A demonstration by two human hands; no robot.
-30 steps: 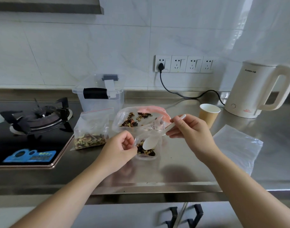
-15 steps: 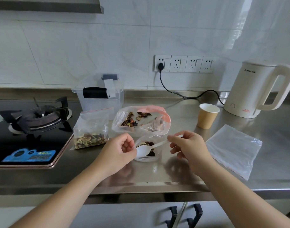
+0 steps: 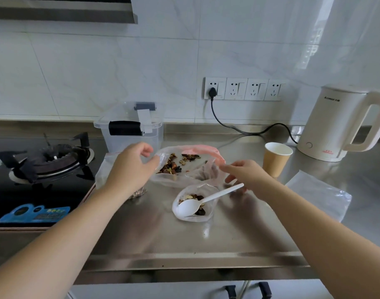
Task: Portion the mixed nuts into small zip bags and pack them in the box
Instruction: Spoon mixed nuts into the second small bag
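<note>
A large clear bag of mixed nuts (image 3: 184,167) with a pink zip strip lies open on the steel counter. In front of it sits a small zip bag (image 3: 208,212) with some nuts inside, and a white plastic spoon (image 3: 208,199) rests in its mouth, held by no one. My left hand (image 3: 130,167) reaches to the large bag's left rim, thumb and fingers apart. My right hand (image 3: 245,173) points its fingers at the bag's right rim. A filled small bag (image 3: 102,169) is mostly hidden behind my left hand. The clear lidded box (image 3: 130,130) stands behind.
A gas stove (image 3: 44,160) fills the left. A paper cup (image 3: 276,158) and a white kettle (image 3: 340,124) with its cord stand at the right. Empty plastic bags (image 3: 320,195) lie flat right of my right arm. The counter's front edge (image 3: 184,257) runs below.
My right hand let go of the spoon, which now rests in the small bag. My left hand released the small bag. Both hands moved up to the large bag's rims.
</note>
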